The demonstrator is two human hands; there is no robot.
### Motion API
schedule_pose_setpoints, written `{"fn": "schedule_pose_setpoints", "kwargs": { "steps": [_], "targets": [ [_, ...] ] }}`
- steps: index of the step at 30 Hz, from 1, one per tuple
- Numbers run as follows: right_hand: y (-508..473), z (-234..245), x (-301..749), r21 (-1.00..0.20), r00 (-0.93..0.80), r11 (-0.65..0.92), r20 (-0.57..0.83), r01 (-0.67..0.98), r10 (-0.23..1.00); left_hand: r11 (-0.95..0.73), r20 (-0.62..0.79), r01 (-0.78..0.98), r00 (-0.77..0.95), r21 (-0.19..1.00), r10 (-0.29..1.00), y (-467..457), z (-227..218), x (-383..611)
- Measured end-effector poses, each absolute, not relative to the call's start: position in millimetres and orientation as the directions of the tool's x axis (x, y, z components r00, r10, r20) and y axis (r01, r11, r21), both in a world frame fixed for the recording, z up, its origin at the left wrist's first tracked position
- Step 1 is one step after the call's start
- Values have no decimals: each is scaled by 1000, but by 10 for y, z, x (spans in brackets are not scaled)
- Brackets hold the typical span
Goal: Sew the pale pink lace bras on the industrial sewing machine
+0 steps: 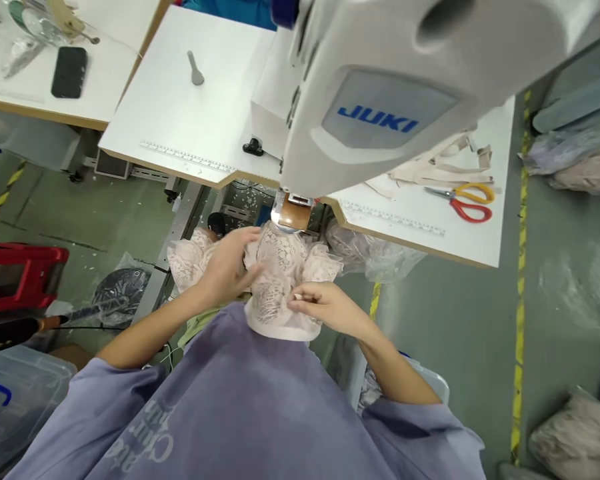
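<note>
A pale pink lace bra (277,293) hangs in front of me, its upper part against the metal plate (291,217) under the sewing head. My left hand (230,263) is at its left side, thumb and fingers spread apart and touching or very near the lace. My right hand (325,307) pinches the lace at the right side, fingers closed; the fingertips are partly hidden. More ruffled pink lace (193,257) bulges out to the left, behind my left wrist.
A white JUKI sewing machine (380,113) looms overhead. Scissors (465,200) and beige straps (445,163) lie on the right tabletop. A grey tool (195,69) rests on the left one, a black phone (70,72) on the neighbouring table. Plastic wrapping (370,250) hangs below the right edge.
</note>
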State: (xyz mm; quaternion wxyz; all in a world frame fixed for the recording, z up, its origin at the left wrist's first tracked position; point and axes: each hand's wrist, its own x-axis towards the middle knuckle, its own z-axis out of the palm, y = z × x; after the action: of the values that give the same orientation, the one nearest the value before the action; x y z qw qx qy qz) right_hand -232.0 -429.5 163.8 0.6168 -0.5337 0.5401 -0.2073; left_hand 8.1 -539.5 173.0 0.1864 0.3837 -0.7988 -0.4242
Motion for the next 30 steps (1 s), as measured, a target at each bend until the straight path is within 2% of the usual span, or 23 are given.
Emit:
{"fn": "schedule_pose_setpoints", "kwargs": {
  "steps": [2,4,5,7,12,14,16,18,19,20,22,24,28,30],
  "targets": [
    [-4358,1818,-2233,-898,384,212,-365,-386,-848,446,-27,-306,-847,841,-531,-5325,1759,-33],
    [-4418,1950,-2196,-899,399,148,-324,-412,-858,385,-165,-283,-936,879,-312,-5299,1754,-122],
    [-4439,1992,-2199,-896,389,154,-329,-417,-860,349,-233,-315,-938,883,-258,-5307,1738,-151],
    [-4458,2021,-2235,-891,370,201,-363,-407,-855,297,-320,-379,-920,876,-228,-5349,1693,-175],
    [-4423,1869,-2310,-880,333,268,-407,-392,-850,211,-424,-473,-874,856,-238,-5445,1644,-175],
    [-4350,1788,-2284,-863,231,200,-336,-465,-913,134,-471,-513,-845,848,-254,-5436,1629,-179],
    [-4212,1712,-2220,-819,28,119,-162,-562,-986,-14,-477,-505,-806,863,-351,-5399,1586,-176],
    [-4026,1623,-2126,-799,-133,92,-15,-594,-991,-264,-473,-392,-718,881,-511,-5338,1516,-166],
    [-3931,1568,-2072,-811,-155,92,-2,-578,-988,-393,-482,-293,-664,871,-572,-5301,1477,-162],
    [-3847,1505,-2014,-830,-145,98,-21,-549,-989,-499,-499,-190,-614,845,-611,-5263,1440,-161],
    [-3736,1364,-1899,-865,-97,123,-87,-486,-991,-607,-533,-54,-543,793,-648,-5189,1383,-162],
    [-3718,1230,-1795,-884,-139,162,-111,-439,-984,-606,-546,-57,-506,793,-667,-5131,1361,-160],
    [-3863,1087,-1671,-889,-332,235,-101,-394,-938,-526,-541,-187,-500,830,-676,-5101,1414,-135],
    [-3954,1100,-1624,-888,-323,250,-123,-386,-938,-449,-516,-259,-511,855,-688,-5113,1458,-124]
  ]
}}
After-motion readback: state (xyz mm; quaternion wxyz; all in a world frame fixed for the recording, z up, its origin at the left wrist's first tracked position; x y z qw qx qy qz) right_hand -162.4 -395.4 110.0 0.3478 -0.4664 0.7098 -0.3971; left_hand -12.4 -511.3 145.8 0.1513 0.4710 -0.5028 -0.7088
